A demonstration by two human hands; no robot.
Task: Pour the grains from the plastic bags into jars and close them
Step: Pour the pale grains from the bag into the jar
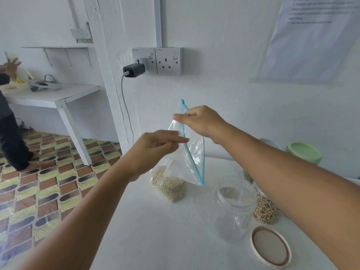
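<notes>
1. So the clear zip-top plastic bag with the blue seal strip (190,152) is held up over the white tabletop (155,230). Its bottom corner, full of small pale grains (168,185), looks like it's resting on the table just left of the empty clear plastic jar (234,203).
2. Right hand (202,121) is pinching the blue strip near the top end, fingers curled tight on it. Left hand (155,147) sits at the bag's other lip lower down, with fingertips that seem to nip the film, though it's a bit blurry there.
3. Handling-wise I'd guess the bag is thin, floppy and slippery, with all the weight down in the grain corner. Hold only film and it'll sag or twist, so the stiffer seal strip is the spot to grab.
4. For pouring, I'd want one hand on the mouth and one under the grain lump, otherwise it dumps sideways.
5. The jar looks light and tippy while empty. Its round beige lid (270,247) lies flat on the table in front of it.
6. Behind the right arm there's a jar already holding larger tan grains (266,209), plus a pale green lid (303,152) further back.
</notes>
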